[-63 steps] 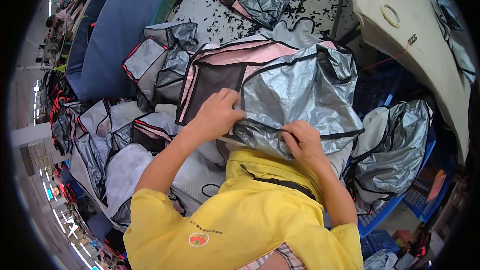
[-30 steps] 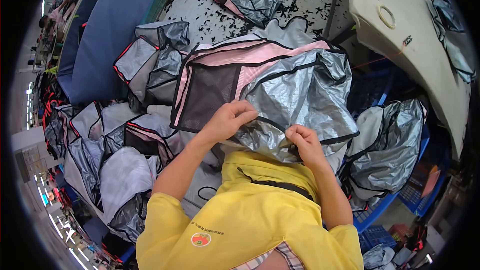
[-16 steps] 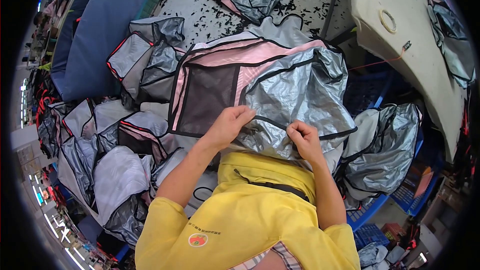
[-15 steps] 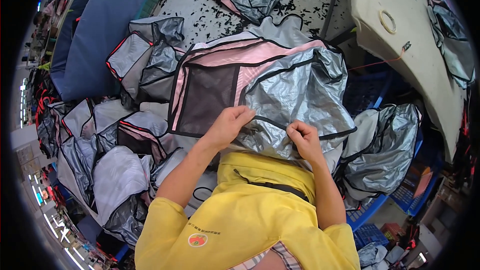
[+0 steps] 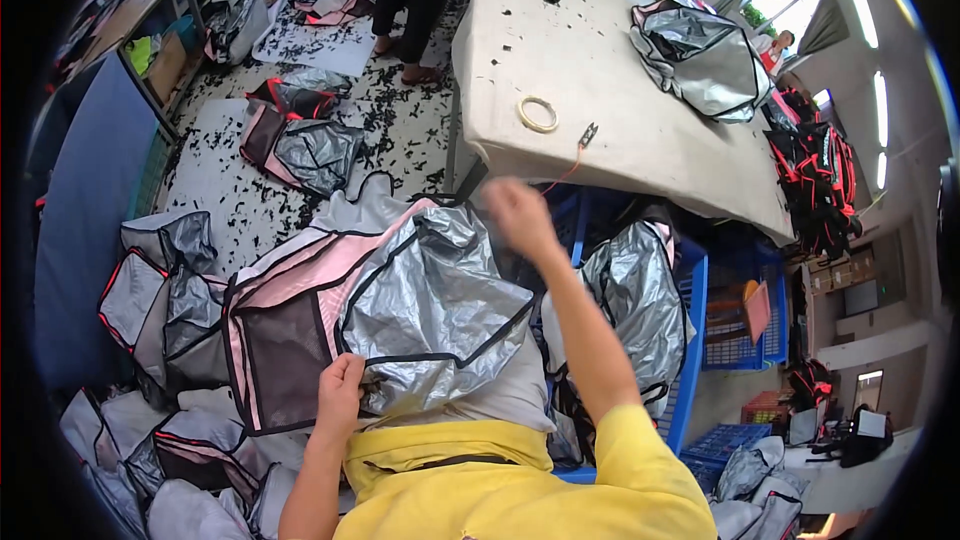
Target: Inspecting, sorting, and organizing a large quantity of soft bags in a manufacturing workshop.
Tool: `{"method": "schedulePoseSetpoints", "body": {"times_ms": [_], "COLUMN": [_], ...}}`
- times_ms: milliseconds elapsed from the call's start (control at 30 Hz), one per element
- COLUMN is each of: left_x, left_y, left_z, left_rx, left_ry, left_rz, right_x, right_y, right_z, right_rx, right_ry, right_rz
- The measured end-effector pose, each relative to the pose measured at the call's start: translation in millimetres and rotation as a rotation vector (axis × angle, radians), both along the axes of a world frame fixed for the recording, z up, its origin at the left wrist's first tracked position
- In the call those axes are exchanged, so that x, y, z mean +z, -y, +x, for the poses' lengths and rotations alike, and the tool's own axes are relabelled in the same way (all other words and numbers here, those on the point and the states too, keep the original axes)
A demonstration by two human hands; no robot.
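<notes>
An unfinished bag panel (image 5: 435, 285) lies across my lap, with silver foil lining, pink fabric, dark mesh and black edge binding. My left hand (image 5: 342, 392) is closed on its black-bound near edge, beside the foil. My right hand (image 5: 517, 217) is off the bag, in the air by the near edge of the cloth-covered table (image 5: 640, 110). Motion smears its fingers, so what they hold, if anything, cannot be made out. Just past it on the table lies a small dark tool like thread snips (image 5: 588, 134), tied to an orange cord.
A roll of pale tape (image 5: 537, 114) and another silver bag (image 5: 700, 60) rest on the table. Blue crates (image 5: 690, 330) stand at right, holding a foil bag (image 5: 640, 300). More bags (image 5: 165, 290) are piled at left. Black scraps litter the floor, where a person (image 5: 410, 5) stands.
My right hand has let go of the black binding and moved forward towards the table. My left hand still grips the edge. The view has swung to the right and up.
</notes>
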State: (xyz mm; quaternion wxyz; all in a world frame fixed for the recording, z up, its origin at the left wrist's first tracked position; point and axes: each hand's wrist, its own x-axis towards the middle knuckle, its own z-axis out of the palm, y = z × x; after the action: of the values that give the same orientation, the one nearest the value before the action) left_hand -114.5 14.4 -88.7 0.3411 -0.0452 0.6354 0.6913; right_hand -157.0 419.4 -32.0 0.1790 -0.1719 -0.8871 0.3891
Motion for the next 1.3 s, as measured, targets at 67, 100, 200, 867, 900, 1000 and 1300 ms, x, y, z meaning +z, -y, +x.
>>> {"method": "schedulePoseSetpoints", "body": {"times_ms": [67, 100, 200, 867, 900, 1000, 1300], "left_x": [1, 0, 4, 2, 2, -1, 6], "left_y": [-10, -10, -15, -6, -2, 2, 9], "left_z": [-6, -5, -4, 4, 4, 4, 10], "left_rx": [-0.028, -0.024, -0.018, -0.071, -0.101, -0.18, -0.029], "left_ry": [0.013, 0.017, -0.006, -0.216, -0.154, -0.233, -0.16], "left_rz": [0.094, 0.098, 0.072, 0.282, 0.246, 0.134, 0.302], "right_x": [-11, -8, -14, -35, -32, -10, 33], "right_y": [-89, -110, -149, 180, 177, 178, 199], "right_z": [-30, -44, -56, 149, 149, 146, 132], "right_rx": [-0.25, -0.255, -0.173, 0.149, 0.193, 0.266, 0.562], "right_ry": [-0.146, -0.075, 0.137, 0.076, 0.133, 0.201, -0.03], "right_rz": [0.447, 0.588, 0.729, -1.523, -1.455, -1.302, 0.069]}}
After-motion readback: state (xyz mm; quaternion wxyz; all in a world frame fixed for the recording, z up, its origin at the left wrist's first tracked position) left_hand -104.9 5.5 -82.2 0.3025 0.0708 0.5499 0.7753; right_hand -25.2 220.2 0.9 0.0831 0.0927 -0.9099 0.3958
